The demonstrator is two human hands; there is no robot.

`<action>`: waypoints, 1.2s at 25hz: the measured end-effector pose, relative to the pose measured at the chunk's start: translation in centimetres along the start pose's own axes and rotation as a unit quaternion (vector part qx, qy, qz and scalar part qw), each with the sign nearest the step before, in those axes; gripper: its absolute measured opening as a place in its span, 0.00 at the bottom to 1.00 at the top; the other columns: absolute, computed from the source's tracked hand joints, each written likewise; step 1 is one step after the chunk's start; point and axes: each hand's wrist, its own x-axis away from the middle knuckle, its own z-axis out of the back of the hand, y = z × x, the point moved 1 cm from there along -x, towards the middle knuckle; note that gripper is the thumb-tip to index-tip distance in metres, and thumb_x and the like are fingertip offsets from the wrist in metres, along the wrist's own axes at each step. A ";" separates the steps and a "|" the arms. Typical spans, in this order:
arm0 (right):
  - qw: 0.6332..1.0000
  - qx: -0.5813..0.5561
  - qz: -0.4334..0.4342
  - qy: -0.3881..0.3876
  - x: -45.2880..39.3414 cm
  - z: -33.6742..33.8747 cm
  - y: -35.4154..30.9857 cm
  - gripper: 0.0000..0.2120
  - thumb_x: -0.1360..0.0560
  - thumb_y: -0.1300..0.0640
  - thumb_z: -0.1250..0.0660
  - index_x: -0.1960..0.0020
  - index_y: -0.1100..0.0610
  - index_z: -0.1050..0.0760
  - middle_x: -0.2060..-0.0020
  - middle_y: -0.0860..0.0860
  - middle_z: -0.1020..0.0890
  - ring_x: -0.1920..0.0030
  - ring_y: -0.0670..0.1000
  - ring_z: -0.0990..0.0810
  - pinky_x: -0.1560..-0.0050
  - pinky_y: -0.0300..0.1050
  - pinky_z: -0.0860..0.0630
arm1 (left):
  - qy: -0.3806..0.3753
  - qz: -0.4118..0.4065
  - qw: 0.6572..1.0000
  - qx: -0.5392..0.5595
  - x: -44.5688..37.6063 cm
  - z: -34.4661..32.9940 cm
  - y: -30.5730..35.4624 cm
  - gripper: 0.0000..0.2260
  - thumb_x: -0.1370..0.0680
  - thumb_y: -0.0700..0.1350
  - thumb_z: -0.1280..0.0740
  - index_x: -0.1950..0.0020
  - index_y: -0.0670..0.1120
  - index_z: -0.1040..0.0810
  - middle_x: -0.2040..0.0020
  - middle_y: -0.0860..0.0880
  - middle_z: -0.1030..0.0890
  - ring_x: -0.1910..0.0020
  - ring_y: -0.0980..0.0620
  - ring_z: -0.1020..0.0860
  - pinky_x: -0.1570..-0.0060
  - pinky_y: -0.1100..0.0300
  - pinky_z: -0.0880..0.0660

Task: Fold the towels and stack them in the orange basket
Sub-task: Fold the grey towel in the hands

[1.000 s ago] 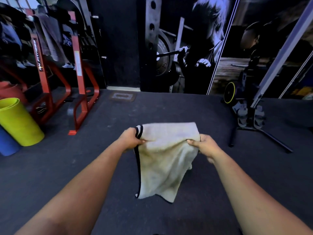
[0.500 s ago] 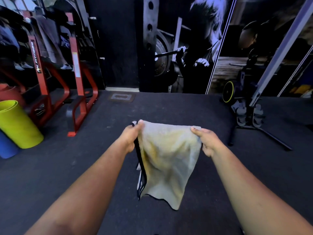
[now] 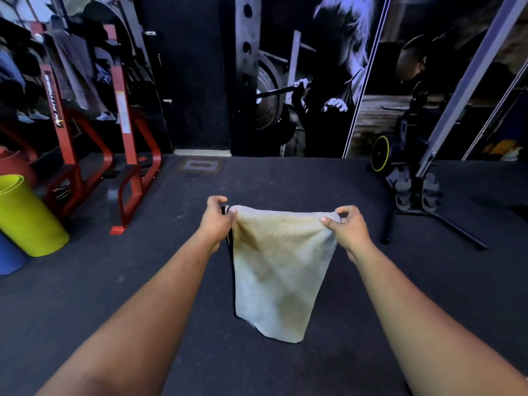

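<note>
A pale cream towel with a dark edge trim hangs in front of me above the dark floor, its top edge stretched level. My left hand pinches the top left corner. My right hand pinches the top right corner. The towel hangs down doubled, with its lower edge near the middle of the view. No orange basket is in view.
A red steel gym rack stands at the left, with a yellow-green rolled mat and a blue one beside it. A black stand with a yellow-rimmed wheel is at the right. A wall mural fills the back.
Both hands have moved apart and pulled the towel's top edge straight. The towel now hangs flatter, and its dark trim on the left is mostly hidden.
</note>
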 end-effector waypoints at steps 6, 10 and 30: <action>0.978 -0.169 -0.023 -0.122 0.2 0.9 1.3 0.15 0.24 0.66 0.29 0.39 0.55 0.21 0.46 0.58 0.14 0.46 0.54 0.15 0.48 0.45 0.18 | -0.054 -0.033 0.997 0.049 -0.5 -0.3 -0.4 0.09 0.16 0.43 0.36 0.37 0.51 0.29 0.50 0.44 0.25 0.60 0.53 0.28 0.59 0.58 0.28; 0.983 -0.131 -0.008 -0.129 0.3 1.3 0.9 0.20 0.25 0.70 0.30 0.37 0.54 0.21 0.49 0.56 0.14 0.47 0.53 0.15 0.46 0.46 0.18 | -0.150 -0.014 0.988 -0.020 -0.7 0.1 -0.3 0.37 0.29 0.42 0.20 0.25 0.51 0.35 0.39 0.46 0.25 0.42 0.49 0.22 0.41 0.54 0.22; 0.986 -0.075 0.147 0.000 -0.4 3.3 0.1 0.05 0.24 0.58 0.27 0.50 0.53 0.22 0.50 0.49 0.19 0.51 0.45 0.22 0.47 0.43 0.26 | -0.067 -0.171 0.976 -0.114 -0.6 2.1 2.6 0.02 0.21 0.47 0.28 0.50 0.51 0.17 0.57 0.53 0.16 0.57 0.51 0.19 0.55 0.56 0.23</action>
